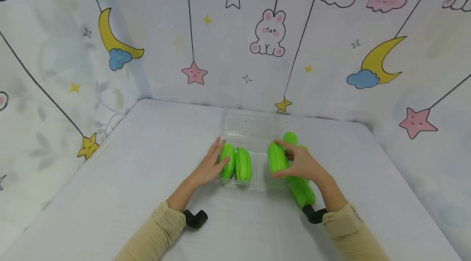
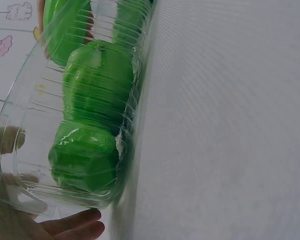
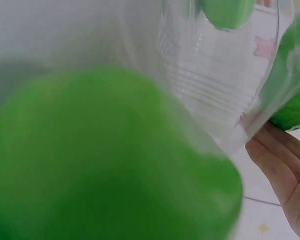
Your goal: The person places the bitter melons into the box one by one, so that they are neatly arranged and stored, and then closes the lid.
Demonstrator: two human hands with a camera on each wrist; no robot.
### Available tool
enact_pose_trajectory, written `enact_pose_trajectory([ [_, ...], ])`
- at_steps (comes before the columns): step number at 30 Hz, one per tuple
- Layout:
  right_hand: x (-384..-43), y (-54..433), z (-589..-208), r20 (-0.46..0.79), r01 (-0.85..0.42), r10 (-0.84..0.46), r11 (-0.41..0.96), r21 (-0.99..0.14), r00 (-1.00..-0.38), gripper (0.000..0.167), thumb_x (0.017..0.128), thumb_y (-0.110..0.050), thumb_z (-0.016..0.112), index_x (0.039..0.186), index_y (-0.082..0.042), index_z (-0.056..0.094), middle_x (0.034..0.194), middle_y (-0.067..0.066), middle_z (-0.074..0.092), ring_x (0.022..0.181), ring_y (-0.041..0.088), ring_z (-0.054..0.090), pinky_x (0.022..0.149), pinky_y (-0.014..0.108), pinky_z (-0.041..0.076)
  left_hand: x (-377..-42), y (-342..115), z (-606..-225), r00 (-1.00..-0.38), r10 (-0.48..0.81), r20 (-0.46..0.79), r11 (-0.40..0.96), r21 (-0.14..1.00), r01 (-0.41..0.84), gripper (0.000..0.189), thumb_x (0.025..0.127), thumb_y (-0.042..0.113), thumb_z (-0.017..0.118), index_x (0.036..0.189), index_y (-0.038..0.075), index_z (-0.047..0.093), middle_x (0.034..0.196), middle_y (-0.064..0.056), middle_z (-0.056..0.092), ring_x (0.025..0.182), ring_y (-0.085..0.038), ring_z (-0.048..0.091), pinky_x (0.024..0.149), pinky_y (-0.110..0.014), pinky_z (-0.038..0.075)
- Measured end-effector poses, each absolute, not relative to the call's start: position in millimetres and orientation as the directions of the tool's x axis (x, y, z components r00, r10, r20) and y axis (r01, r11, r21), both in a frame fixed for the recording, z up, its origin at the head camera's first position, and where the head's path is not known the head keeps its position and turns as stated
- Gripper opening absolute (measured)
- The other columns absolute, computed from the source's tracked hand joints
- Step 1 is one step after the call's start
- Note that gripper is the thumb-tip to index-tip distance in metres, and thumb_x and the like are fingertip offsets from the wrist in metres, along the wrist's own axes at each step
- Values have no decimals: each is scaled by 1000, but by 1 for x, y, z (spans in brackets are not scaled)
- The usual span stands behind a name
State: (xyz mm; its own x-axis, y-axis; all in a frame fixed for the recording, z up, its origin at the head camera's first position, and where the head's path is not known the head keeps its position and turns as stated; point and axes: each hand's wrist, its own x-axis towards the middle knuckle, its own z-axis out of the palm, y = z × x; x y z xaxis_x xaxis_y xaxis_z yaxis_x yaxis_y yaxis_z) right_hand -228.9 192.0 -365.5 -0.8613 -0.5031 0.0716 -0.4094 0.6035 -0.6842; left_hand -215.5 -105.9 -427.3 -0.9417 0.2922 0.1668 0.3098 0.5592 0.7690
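Observation:
A clear plastic box (image 1: 259, 173) with its lid (image 1: 250, 125) folded back stands on the table. Two ridged, bright green cucumber-like vegetables lie side by side in its left part: one at the wall (image 1: 228, 163), the other (image 1: 243, 165) beside it. My left hand (image 1: 210, 163) rests against the box's left side, fingers fairly straight, thumb over the first vegetable. Between thumb and fingers, my right hand (image 1: 304, 163) grips a third green vegetable (image 1: 276, 158) at the box's right part. The left wrist view shows green vegetables (image 2: 85, 156) through the box wall.
Outside the box on the right lie more green vegetables, one (image 1: 301, 192) in front of the right hand and one (image 1: 290, 137) behind it. Black wrist mounts (image 1: 196, 219) sit at both sleeves. A patterned cloth wall (image 1: 228, 40) rises behind the white table (image 1: 165, 138).

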Motion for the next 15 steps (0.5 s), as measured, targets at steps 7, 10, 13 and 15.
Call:
enact_pose_trajectory([
  [7,-228,186,-369,74,-405,-479,639,-653,-875,102,56,-45,85,140,-14,37,129,22,48,110,35,53,89,47,44,-215,-105,-426,-942,290,168,551,775,308,62,97,29,44,147,8,15,152,-11,2,137,-32,9,105,-54,17],
  [10,-227,184,-369,79,-412,-476,652,-637,-876,102,56,-47,84,140,-14,37,130,24,47,110,37,53,88,47,45,-214,-106,-426,-943,290,165,548,779,305,62,97,29,44,147,8,15,152,-11,1,137,-33,8,105,-55,17],
  [13,-227,181,-369,78,-414,-477,657,-630,-875,103,56,-48,83,141,-14,36,132,23,45,111,37,52,89,48,44,-214,-106,-427,-943,290,165,547,779,305,62,97,29,44,147,8,15,153,-11,1,137,-33,8,105,-55,16],
  [15,-227,180,-369,73,-411,-476,660,-629,-876,103,55,-50,83,141,-16,36,134,21,44,112,36,52,89,47,44,-215,-105,-427,-941,291,171,546,778,310,62,97,29,44,147,8,14,152,-12,1,137,-33,8,105,-55,17],
])
